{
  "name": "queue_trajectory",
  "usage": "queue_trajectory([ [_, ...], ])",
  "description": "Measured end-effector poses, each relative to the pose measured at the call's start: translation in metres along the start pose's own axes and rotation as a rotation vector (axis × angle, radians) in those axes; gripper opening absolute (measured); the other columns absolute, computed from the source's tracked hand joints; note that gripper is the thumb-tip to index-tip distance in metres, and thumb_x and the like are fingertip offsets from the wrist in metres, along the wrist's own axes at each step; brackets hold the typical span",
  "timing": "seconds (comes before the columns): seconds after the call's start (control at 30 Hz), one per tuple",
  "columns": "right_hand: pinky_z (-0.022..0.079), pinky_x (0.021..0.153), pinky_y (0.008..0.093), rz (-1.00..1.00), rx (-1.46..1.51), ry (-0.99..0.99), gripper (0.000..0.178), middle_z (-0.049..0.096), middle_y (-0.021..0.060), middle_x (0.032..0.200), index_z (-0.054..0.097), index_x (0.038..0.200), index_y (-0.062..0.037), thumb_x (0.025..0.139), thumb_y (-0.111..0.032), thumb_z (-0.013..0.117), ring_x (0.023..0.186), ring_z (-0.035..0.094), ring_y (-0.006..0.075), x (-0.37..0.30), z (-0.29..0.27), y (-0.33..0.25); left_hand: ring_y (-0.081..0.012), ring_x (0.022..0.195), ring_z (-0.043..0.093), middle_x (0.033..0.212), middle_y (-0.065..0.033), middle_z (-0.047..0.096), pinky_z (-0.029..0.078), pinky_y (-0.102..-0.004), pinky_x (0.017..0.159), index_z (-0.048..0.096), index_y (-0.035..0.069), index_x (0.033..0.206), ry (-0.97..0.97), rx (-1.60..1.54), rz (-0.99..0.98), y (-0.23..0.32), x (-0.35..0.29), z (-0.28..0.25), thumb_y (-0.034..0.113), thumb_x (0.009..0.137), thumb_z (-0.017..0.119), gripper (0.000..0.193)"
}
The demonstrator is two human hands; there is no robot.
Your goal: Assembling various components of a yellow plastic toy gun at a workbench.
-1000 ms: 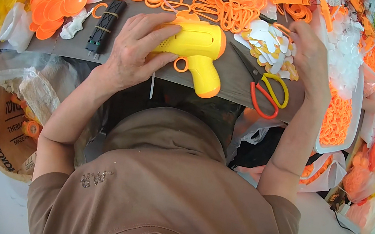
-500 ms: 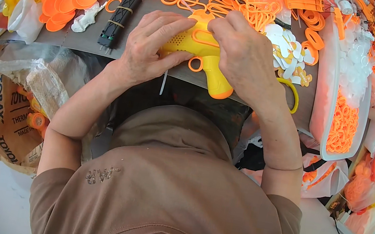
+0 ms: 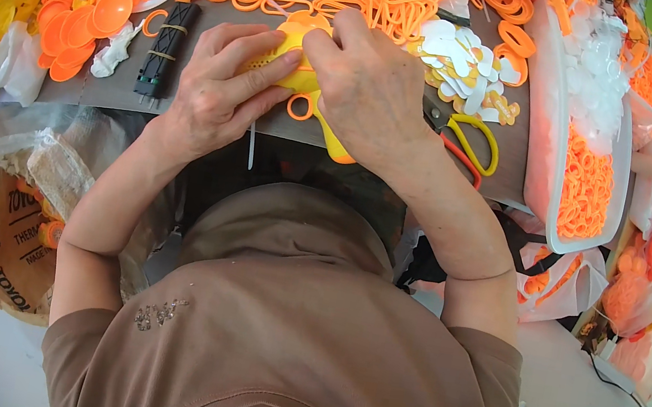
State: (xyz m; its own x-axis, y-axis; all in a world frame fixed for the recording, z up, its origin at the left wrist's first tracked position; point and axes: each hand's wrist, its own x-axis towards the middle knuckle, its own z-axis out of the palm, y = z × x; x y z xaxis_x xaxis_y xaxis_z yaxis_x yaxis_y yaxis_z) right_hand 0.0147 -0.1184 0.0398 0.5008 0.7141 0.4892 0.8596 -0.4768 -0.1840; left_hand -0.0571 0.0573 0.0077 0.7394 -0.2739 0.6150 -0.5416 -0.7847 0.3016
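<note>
In the head view I see my left hand (image 3: pixel 220 85) wrapped around the left side of the yellow toy (image 3: pixel 302 68), fingers curled on its body. My right hand (image 3: pixel 363 92) lies closed over the toy's top and right side, so the toy sits between both palms at the table edge (image 3: pixel 110 91). An orange ring (image 3: pixel 301 107) shows just below the hands. Scissors (image 3: pixel 468 137) lie right of my right hand; a black bundle (image 3: pixel 163 48) lies left of my left.

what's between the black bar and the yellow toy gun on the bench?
Head view: the left hand lies between the black bar and the yellow toy gun, gripping the gun.
</note>
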Motion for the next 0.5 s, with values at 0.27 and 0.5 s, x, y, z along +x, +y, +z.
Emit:
queue_trajectory([
  [0.27,0.047,0.066,0.0373,0.285,-0.033,0.078,0.014,0.058,0.0117,0.090,0.062,0.087,-0.0033,0.080,-0.016,0.062,0.077,0.059,0.0288,-0.025,-0.029,0.060,-0.0290,0.095,0.057,0.105,-0.0122,0.061,0.045,-0.0371,0.082,0.059,0.001,0.115,0.069,-0.060,-0.042,-0.001,-0.001,0.002,0.011,0.067,0.075,0.051],
  [0.5,0.047,0.066,0.0363,0.544,-0.218,0.033,0.018,0.057,0.0124,0.084,0.060,0.086,-0.0027,0.078,-0.018,0.067,0.076,0.059,0.0272,-0.058,-0.010,0.100,-0.0289,0.094,0.058,0.104,-0.0129,0.062,0.046,-0.0366,0.081,0.058,0.000,0.115,0.072,-0.070,-0.019,-0.003,0.002,0.002,0.011,0.068,0.075,0.052],
])
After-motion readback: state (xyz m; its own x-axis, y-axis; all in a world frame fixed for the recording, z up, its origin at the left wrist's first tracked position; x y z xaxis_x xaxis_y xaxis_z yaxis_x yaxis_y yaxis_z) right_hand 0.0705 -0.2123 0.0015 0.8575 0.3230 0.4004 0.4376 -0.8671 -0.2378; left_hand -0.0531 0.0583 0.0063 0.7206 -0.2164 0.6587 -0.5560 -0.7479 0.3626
